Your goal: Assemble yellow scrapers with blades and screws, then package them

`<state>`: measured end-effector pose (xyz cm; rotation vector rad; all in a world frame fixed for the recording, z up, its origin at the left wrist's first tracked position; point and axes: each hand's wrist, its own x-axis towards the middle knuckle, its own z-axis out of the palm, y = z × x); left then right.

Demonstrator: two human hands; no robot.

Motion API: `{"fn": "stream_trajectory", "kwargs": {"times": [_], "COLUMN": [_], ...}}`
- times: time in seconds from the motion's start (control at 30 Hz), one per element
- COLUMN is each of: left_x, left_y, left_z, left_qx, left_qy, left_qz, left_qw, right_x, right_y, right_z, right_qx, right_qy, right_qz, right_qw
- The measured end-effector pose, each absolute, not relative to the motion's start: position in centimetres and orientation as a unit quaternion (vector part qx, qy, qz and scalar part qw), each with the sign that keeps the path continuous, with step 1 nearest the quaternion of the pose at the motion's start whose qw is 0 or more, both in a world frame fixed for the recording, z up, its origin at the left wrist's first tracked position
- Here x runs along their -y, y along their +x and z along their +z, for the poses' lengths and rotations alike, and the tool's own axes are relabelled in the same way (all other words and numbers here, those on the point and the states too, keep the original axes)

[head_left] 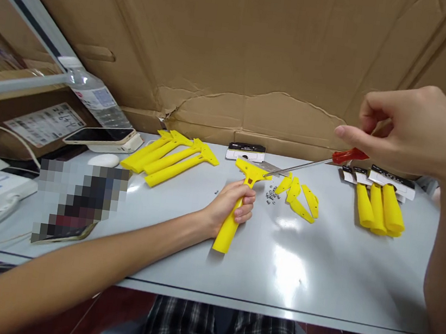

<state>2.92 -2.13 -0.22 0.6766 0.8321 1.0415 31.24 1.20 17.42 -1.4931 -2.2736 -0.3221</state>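
My left hand point(230, 209) is closed around the handle of a yellow scraper point(227, 234), with its wide head pointing away from me. My right hand point(408, 131), raised at the right, has curled fingers at the red handle of a screwdriver point(309, 163); the palm side of that grip is partly hidden. The screwdriver's metal shaft slants down to the left, and its tip meets the right side of the scraper head. Just right of the head lie several small screws point(272, 195) and loose yellow scraper head plates point(302, 209).
Several yellow scraper handles point(173, 169) lie at the left back. More yellow scrapers point(381, 212) with black-and-white packs rest at the right. A small black-and-white box point(245, 152) sits by the cardboard wall point(262, 57). Phones, cables and a water bottle point(98, 96) occupy the left.
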Motion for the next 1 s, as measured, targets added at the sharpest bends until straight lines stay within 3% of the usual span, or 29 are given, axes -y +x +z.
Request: {"fn": "stream_trajectory", "kwargs": {"times": [0.37,0.53,1.0], "left_x": [2.0,2.1,2.2], "left_y": [2.9,3.0,2.8], "left_z": [0.0,0.0,0.0], "left_qx": [-0.385,-0.39,-0.393], "left_qy": [0.294,0.288,0.285], "left_qz": [0.472,0.473,0.466], "left_qw": [0.737,0.735,0.74], "right_x": [0.0,0.3,0.0], "right_y": [32.3,30.8,31.3], "right_z": [17.9,17.8,17.8], "right_qx": [0.826,0.85,0.877], "right_qy": [-0.502,-0.435,-0.377], "right_qz": [0.04,0.031,0.064], "right_qw": [0.254,0.296,0.292]}}
